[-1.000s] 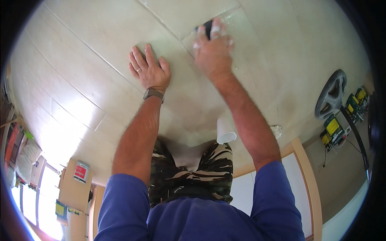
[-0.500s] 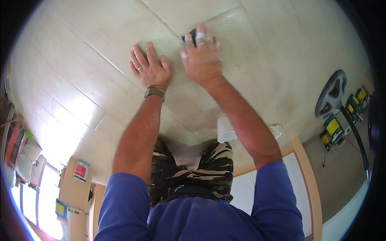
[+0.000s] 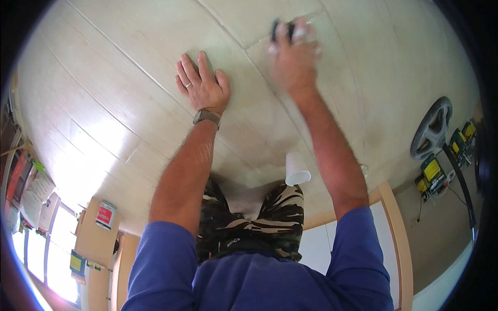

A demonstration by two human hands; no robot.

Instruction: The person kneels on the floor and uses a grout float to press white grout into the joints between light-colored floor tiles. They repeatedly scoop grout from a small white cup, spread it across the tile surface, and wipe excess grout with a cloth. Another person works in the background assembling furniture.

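We are resting our left hand [image 3: 203, 90], fingers spread, flat on a pale planked surface [image 3: 244, 96] while our blurred right hand [image 3: 295, 62] is holding a black block [image 3: 281, 32] under its fingers near a seam [image 3: 258, 43]; a white cup [image 3: 296, 169] is sitting between our forearms [image 3: 184, 160].

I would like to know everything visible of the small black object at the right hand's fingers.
The small black object is blurred; its exact shape, parts and material cannot be told. Dark patches show around the fingers of the bare right hand, which holds it and hides the rest. It lies toward the fingertips, over the pale, seamed surface; whether it touches is unclear.
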